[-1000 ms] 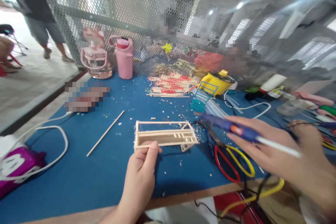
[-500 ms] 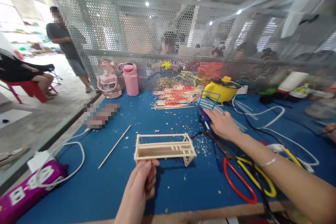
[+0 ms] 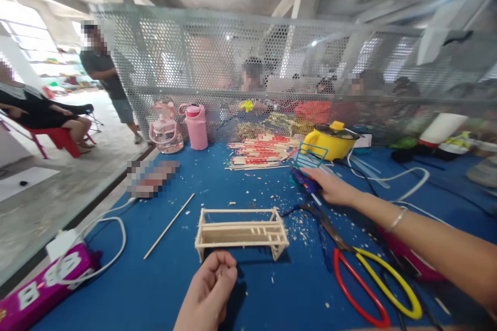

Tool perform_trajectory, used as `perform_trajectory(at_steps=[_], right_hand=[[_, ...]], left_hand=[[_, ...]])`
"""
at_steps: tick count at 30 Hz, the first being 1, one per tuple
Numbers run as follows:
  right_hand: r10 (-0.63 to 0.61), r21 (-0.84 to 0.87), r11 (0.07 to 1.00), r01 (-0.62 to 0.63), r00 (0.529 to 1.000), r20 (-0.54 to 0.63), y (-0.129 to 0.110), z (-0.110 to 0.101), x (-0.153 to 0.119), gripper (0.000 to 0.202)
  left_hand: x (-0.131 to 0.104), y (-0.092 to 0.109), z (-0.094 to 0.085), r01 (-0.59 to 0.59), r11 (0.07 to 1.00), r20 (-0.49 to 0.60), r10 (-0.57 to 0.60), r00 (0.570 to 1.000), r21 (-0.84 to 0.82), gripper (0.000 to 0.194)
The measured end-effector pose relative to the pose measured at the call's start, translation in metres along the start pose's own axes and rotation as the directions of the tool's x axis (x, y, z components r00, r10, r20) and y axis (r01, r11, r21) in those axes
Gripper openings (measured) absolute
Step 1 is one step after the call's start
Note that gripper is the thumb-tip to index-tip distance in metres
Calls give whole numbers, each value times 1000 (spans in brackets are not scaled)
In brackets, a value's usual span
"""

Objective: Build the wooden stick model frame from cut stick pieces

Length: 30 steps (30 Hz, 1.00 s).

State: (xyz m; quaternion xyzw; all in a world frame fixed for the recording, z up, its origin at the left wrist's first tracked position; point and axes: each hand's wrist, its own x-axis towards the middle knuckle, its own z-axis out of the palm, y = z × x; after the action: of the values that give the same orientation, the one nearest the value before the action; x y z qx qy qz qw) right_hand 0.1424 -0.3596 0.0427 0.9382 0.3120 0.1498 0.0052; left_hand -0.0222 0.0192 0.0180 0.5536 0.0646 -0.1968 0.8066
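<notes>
A small frame of pale wooden sticks (image 3: 240,235) stands on the blue table. Just in front of it is my left hand (image 3: 215,282), its fingers curled together; whether something small is pinched in them I cannot make out. To the right, my right hand (image 3: 324,183) is wrapped round a dark blue glue gun (image 3: 305,181), beside a teal wire stand (image 3: 311,156). A single stick (image 3: 170,226) lies left of the frame. Scissors with red and yellow handles (image 3: 345,248) lie below my right forearm.
Behind are a pile of red-marked sticks (image 3: 264,151), a yellow pot (image 3: 333,142), a pink bottle (image 3: 197,128) and a mesh screen (image 3: 205,62). A purple power strip (image 3: 46,282) and white cable lie left. People are beyond the table.
My left hand has come away from the front of the stick frame and its fingers have curled. The glue gun has tilted in my right hand. The view has shifted slightly upward.
</notes>
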Motion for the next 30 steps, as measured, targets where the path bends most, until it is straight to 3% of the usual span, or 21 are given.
perform_trajectory(at_steps=[3,7,12,16,22,24,26,28,30], right_hand=[[16,19,1000,-15,998,-56,-14,19,14,75],[-55,-15,998,55,998,-4,-20,18,38,72],[-123,-134,981,138,986,115,-7,3,59,76],[-121,-180,971,156,974,192,-6,8,62,85],[-89,-271,948,170,954,287,-12,17,59,85],[-62,-278,952,129,970,236,-22,9,62,79],[-33,-278,959,62,994,106,-45,-9,63,64],[-18,-233,973,-4,996,-92,-83,-37,58,41],[-33,-130,991,-11,943,-332,-133,-66,43,22]], left_hand=[[4,1,0,-3,994,-51,-3,999,-113,32],[7,1,0,26,962,-19,-32,999,-272,24],[1,-2,1,59,983,50,-51,997,-172,30],[-6,7,2,112,981,58,-104,993,-156,46],[-16,11,0,194,964,81,-182,980,-183,36],[-18,9,-1,148,979,68,-139,988,-142,35],[-20,9,-2,115,985,55,-109,993,-132,35],[-20,9,-2,128,976,96,-112,989,-174,37],[-21,11,0,140,958,161,-102,982,-249,39]])
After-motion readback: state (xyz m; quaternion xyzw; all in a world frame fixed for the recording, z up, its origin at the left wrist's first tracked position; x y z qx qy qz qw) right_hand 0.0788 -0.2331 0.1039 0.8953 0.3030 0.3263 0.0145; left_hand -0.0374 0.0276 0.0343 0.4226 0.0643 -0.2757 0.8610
